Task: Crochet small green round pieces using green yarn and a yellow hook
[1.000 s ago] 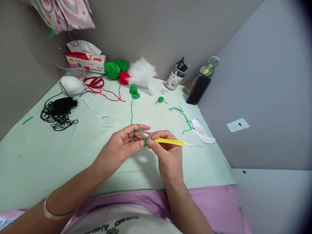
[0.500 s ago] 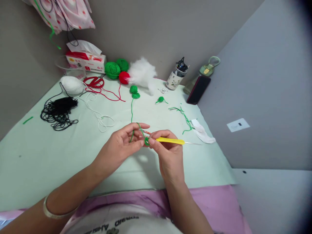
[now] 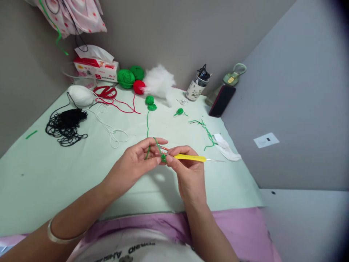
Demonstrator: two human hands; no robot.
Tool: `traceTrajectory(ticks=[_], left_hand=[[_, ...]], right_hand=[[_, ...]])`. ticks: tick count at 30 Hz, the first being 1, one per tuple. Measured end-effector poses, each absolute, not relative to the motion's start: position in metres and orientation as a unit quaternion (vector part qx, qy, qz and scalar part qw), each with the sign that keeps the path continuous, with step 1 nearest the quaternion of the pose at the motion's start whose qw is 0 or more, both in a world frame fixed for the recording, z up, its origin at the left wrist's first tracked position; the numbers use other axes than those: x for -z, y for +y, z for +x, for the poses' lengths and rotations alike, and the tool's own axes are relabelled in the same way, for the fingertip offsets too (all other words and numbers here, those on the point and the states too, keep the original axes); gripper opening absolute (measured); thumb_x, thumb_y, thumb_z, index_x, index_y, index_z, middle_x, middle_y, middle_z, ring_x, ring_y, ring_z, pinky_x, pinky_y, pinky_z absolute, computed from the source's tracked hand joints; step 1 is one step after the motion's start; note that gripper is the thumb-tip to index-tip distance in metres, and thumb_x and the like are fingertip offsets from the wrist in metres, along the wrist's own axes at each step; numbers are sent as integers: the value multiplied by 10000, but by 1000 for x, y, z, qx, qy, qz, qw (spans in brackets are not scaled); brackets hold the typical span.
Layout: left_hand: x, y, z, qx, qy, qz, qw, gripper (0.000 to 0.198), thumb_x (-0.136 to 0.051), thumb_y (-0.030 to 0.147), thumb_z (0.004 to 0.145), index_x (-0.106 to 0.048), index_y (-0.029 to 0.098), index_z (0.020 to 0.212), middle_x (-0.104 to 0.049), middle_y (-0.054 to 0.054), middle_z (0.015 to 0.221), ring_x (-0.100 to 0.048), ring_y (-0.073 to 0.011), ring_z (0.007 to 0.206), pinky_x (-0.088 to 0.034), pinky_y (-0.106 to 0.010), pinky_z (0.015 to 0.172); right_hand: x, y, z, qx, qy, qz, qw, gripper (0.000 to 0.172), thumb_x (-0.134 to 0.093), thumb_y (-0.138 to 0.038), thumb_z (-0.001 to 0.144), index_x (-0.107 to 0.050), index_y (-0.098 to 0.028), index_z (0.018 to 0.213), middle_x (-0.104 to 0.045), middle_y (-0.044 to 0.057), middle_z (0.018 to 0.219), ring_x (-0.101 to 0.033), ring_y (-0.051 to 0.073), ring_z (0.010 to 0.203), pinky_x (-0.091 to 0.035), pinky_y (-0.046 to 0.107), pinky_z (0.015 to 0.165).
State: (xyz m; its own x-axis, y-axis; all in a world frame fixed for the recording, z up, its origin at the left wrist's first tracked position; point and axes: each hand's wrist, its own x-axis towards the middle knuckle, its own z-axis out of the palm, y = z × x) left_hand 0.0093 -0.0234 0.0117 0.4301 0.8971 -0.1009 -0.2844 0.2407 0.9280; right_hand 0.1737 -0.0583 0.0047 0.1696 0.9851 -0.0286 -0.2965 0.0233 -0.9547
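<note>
1. Here, our left hand (image 3: 136,160) hovers above the pale green surface (image 3: 81,171). Its fingers (image 3: 155,141) pinch a small green yarn piece (image 3: 163,158), and the strand is looped over the forefinger.
2. Our right hand (image 3: 188,174) has its fingers pressed together around the yellow hook (image 3: 189,158), whose end meets the yarn piece between both hands.
3. The green strand (image 3: 147,123) runs from the left hand back across the surface to a small green ball (image 3: 149,100).
4. To work this stitch well, we judge that we want even tension on the strand, a firm pinch just beside the hook's end, and small wrist turns, so the loop does not slip off.
</note>
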Motion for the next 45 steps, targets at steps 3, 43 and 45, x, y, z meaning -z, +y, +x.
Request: traceTrajectory(ticks=[3,43,45], left_hand=[[-9,-23,7,-421,327,458,712,261,-764,288,920,-776,257,1178,-584,22,864,-647,-153,834,-569,-291,842],[-28,-17,-12,-336,290,693,568,148,-579,274,1030,-617,242,1170,-694,-25,958,-711,-187,907,-546,-307,835],[-31,-17,-13,-337,288,685,579,127,-600,285,1028,-646,240,1137,-702,-31,996,-713,-179,908,-548,-297,825]], right_hand=[[-6,-57,174,-535,-359,-459,612,188,-925,-277,735,-745,-243,777,-708,-31,769,-628,122,689,-540,268,684],[-15,-48,173,-655,-342,-396,545,264,-922,-284,671,-669,-213,697,-627,-53,610,-564,105,575,-461,262,597],[-19,-48,172,-668,-330,-382,546,296,-936,-299,654,-655,-216,694,-619,-60,617,-547,98,556,-456,263,587]])
